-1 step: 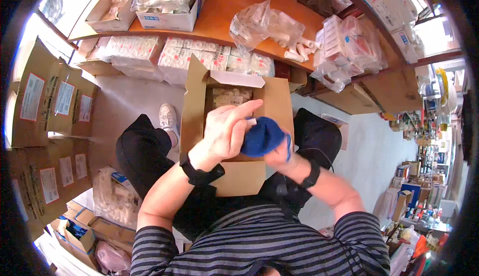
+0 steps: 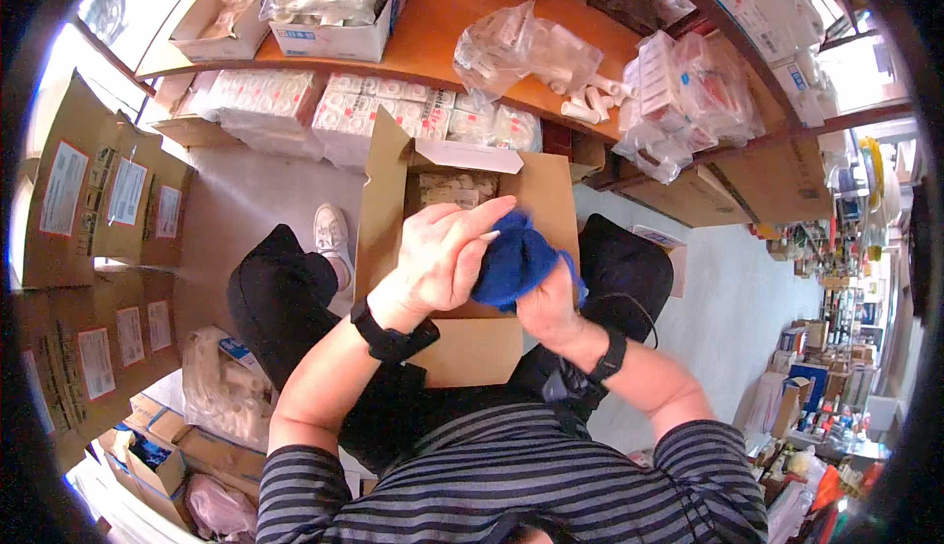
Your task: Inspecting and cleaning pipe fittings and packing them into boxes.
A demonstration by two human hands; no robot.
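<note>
A blue cloth (image 2: 518,261) is bunched in my right hand (image 2: 549,306), whose fingers are closed and partly hidden by it. The cloth is pressed against the fingertips of my left hand (image 2: 440,261). That left hand is closed around a small white piece (image 2: 490,236), of which only a bit shows by the thumb; its forefinger stretches out along the top. Below both hands an open cardboard box (image 2: 546,185) stands between my legs. Inside it, at the far end, lie light-coloured small pieces (image 2: 454,190) in clear plastic.
Ahead runs an orange-brown shelf (image 2: 433,37) with a carton (image 2: 329,40) of white tube parts, clear bags (image 2: 497,47) and loose white tubes (image 2: 587,101). Stacked packs (image 2: 379,111) sit beneath it. Brown cartons (image 2: 108,185) rise at left. Crowded shelves (image 2: 816,377) line the right.
The blue cloth has shifted and spread differently, with its right edge further out. My right hand has turned and now shows more plainly. My left hand stays almost in place.
</note>
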